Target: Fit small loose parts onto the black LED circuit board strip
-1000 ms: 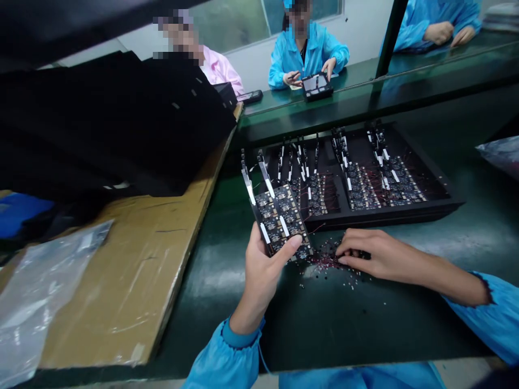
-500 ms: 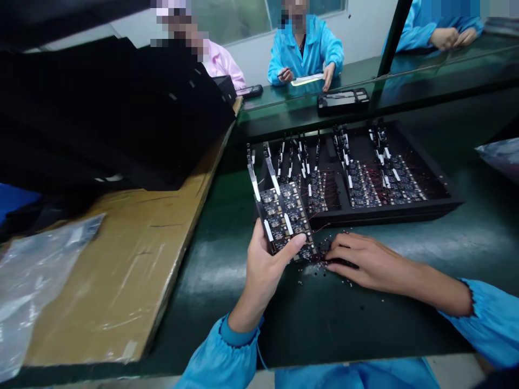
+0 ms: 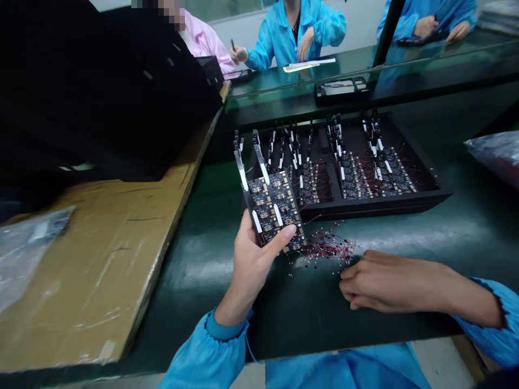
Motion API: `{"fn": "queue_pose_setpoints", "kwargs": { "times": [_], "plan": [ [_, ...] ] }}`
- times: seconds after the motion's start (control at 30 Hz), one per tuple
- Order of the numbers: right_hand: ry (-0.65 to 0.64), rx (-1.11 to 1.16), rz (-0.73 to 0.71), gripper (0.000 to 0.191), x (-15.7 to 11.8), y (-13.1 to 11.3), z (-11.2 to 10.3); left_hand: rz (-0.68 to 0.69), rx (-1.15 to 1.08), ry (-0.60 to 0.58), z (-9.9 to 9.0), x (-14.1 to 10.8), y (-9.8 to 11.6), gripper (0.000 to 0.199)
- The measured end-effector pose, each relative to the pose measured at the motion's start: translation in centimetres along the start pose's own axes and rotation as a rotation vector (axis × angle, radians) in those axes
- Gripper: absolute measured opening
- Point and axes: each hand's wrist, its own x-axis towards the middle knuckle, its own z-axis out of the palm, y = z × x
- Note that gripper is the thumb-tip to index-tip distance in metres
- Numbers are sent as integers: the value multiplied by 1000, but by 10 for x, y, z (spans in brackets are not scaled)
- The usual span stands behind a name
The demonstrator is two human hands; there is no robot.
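Note:
My left hand (image 3: 253, 262) grips a black circuit board panel (image 3: 267, 202), its thumb flat on the lower right corner. Two long strips with white labels run up and past the panel's top edge. On the green bench just right of the panel lies a loose heap of small parts with red wires (image 3: 330, 246). My right hand (image 3: 389, 283) is beside the heap's lower right edge, fingers curled in and pressed together. Its fingertips are turned away, so anything pinched there is hidden.
Behind the panel stands a black tray (image 3: 389, 204) with several similar boards (image 3: 357, 175) and red wires. A cardboard sheet (image 3: 133, 232) and a clear plastic bag (image 3: 32, 248) lie left, under a large black box (image 3: 101, 97). Co-workers sit opposite, past a small black case (image 3: 340, 91).
My right hand has drawn back from the heap, toward me and to the right, and its fingers have curled in. More of the red-wired heap shows. The left hand still holds the panel.

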Motion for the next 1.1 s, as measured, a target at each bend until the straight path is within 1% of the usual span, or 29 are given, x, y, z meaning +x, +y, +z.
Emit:
{"fn": "queue_pose_setpoints", "kwargs": {
  "times": [0.03, 0.1, 0.13, 0.2, 0.3, 0.33, 0.4, 0.5, 0.6, 0.77, 0.87, 0.97, 1.1],
  "plan": [
    [-42, -12, -8, 14, 0, 1, -1, -3, -3, 0, 0, 0, 0, 56],
    [-63, 22, 7, 14, 0, 1, -6, -7, -9, 0, 0, 0, -1, 57],
    [-56, 81, 26, 14, -1, 2, -9, -8, -12, 1, 0, 0, -1, 57],
    [-39, 305, 72, 14, -3, 2, -17, -11, -21, 4, 0, 1, -1, 57],
    [62, 697, 96, 16, -6, 5, -25, -22, -36, 7, 0, 1, -2, 56],
    [113, 775, 82, 15, -7, 7, -26, -28, -40, 7, 0, 1, -2, 56],
    [206, 844, 42, 13, -6, 13, -26, -35, -45, 5, 0, 2, -3, 54],
    [279, 871, 28, 14, -2, 23, -23, -42, -56, 7, -1, 3, -5, 49],
    [352, 830, 32, 14, 3, 28, -17, -55, -76, 22, -1, 4, -6, 47],
    [522, 762, 48, 4, 13, 27, -10, -60, -69, -1, -2, 4, -8, 47],
    [606, 721, 36, 7, 17, 26, -10, -58, -56, -7, -2, 4, -7, 47],
    [634, 713, 75, 7, 16, 26, -11, -66, -36, -11, -1, 3, -6, 48],
    [648, 772, 122, 12, 11, 26, -10, -74, -21, -33, 2, 0, -5, 50]
  ]
}}
